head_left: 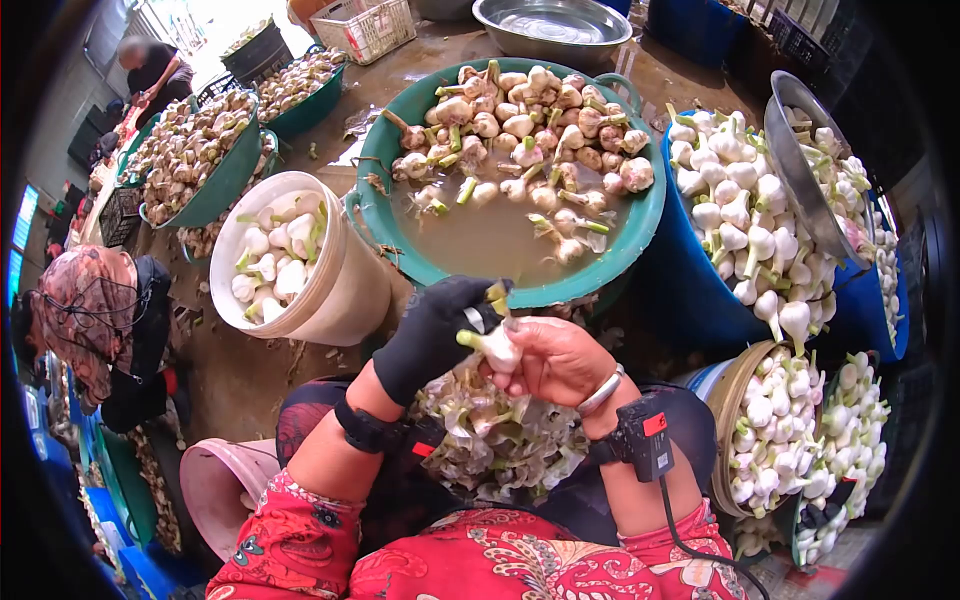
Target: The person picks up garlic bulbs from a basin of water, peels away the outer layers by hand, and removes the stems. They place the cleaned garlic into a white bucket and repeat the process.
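A peeled white garlic bulb (pixel 497 349) with a short green stem sits in the fingers of my bare right hand (pixel 560 358). Close against it, my left hand (pixel 432 335), in a black glove, has its fingers curled closed. A small shiny strip and a yellowish tip show at the gloved fingers, but what they hold is not clear. Below both hands, a heap of garlic skins and stem scraps (pixel 500 430) lies in my lap. Just beyond them stands a green tub (pixel 455 283) with murky water and unpeeled garlic bulbs (pixel 520 125).
At left, a white bucket (pixel 350 270) holds cleaned bulbs; a pink bucket (pixel 215 490) tilts nearby. Blue tub (pixel 690 290) and striped bucket (pixel 715 400) on the right are full of white garlic. A metal basin (pixel 550 45) stands behind. Another person (pixel 90 320) is at left.
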Tool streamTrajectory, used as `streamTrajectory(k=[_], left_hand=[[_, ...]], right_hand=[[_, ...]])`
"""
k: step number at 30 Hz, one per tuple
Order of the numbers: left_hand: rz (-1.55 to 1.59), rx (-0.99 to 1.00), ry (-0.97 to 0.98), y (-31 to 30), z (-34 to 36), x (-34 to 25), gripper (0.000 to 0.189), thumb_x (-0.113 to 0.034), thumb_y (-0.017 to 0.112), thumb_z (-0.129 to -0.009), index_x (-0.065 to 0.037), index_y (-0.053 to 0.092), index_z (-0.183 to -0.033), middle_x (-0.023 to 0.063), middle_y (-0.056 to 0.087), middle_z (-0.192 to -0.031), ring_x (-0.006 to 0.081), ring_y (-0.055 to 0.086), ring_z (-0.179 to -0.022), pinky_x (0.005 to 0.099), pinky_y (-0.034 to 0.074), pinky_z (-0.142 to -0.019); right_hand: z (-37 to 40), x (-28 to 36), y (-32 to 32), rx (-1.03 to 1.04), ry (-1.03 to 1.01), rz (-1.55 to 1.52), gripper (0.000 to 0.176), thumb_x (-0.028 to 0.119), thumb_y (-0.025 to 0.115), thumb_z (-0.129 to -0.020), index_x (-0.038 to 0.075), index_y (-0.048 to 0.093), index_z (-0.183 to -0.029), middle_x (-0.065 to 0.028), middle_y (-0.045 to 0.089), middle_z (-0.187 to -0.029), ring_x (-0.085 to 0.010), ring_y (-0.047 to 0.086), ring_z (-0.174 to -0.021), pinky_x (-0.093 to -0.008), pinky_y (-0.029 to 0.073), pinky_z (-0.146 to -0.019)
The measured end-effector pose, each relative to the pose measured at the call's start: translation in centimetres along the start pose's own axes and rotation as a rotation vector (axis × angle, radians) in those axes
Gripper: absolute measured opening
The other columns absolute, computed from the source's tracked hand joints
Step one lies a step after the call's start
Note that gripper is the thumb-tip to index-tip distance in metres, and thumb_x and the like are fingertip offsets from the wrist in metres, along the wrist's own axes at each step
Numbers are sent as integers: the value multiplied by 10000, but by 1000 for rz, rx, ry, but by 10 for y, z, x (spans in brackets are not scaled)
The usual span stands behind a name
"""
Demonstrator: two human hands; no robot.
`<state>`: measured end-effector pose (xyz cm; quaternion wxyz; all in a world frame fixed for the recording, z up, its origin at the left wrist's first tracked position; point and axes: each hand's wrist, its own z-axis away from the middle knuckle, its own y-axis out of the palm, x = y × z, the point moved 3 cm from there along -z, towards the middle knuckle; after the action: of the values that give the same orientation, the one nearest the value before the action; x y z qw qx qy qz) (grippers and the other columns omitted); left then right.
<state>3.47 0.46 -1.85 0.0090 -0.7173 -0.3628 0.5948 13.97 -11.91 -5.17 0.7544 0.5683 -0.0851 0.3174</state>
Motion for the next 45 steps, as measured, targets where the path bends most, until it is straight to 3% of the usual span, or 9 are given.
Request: streamTrajectory(k=[3,11,14,20,30,32,33,40,45], left_hand=[[699,-39,-626,-10,6,6,349,-100,618,-868,-3,581,-1201,37,648,-901,111,588,-736,233,483,-668],[740,23,-545,2,8,5,311,-68,613,-843,12,611,-1143,78,642,-955,125,597,-681,260,496,-653],[436,4,-295,-17,2,0,268,-61,566,-876,14,617,-1128,78,629,-939,127,602,-682,260,514,-641],[337,-157,-201,-27,2,14,285,-30,493,-889,3,589,-1155,48,577,-859,107,592,-697,247,484,-606],[851,-112,-613,-5,5,8,238,-183,571,-918,11,617,-1048,68,619,-804,143,613,-669,270,501,-621],[284,0,-65,-26,6,-8,243,-186,572,-915,5,622,-1058,64,629,-817,146,612,-662,267,499,-624],[757,-158,-447,-37,13,-2,254,-186,560,-919,-1,626,-1080,55,637,-848,145,614,-671,267,501,-638],[-489,-659,-561,-249,168,-71,175,-195,632,-854,-36,672,-915,42,607,-730,128,550,-612,278,450,-591],[-1304,-233,-866,-297,268,-70,352,-291,693,-768,-17,587,-573,186,519,-583,358,528,-573,475,369,-556]], right_hand=[[0,8,-7,-50,-137,-81,316,259,521,-939,-1,547,-1116,-169,641,-903,-200,636,-719,-287,513,-613],[-11,10,-6,-407,-304,65,234,174,547,-916,51,558,-1115,-58,629,-865,-170,626,-733,-312,515,-680],[0,29,17,-526,-895,558,174,105,535,-877,10,607,-1004,-50,627,-829,-157,602,-714,-259,488,-690],[-3,-9,11,-182,-300,1509,122,114,645,-772,4,634,-826,-62,618,-654,-155,575,-602,-287,489,-609],[-16,12,7,-536,-681,711,180,73,685,-798,12,596,-943,-31,625,-730,-88,580,-595,-251,490,-555],[-14,14,-2,-494,-591,818,50,13,595,-835,19,627,-872,-5,617,-706,-70,562,-557,-219,474,-526],[-8,18,5,-450,-518,848,44,27,595,-848,23,636,-864,-4,616,-711,-71,567,-561,-215,485,-534],[-7,-16,13,-118,105,1219,165,150,630,-843,-5,673,-880,-42,623,-662,-104,594,-557,-268,494,-529],[-2,6,8,-386,-12,834,121,145,612,-861,32,643,-829,-31,613,-673,-102,585,-540,-231,457,-469]])
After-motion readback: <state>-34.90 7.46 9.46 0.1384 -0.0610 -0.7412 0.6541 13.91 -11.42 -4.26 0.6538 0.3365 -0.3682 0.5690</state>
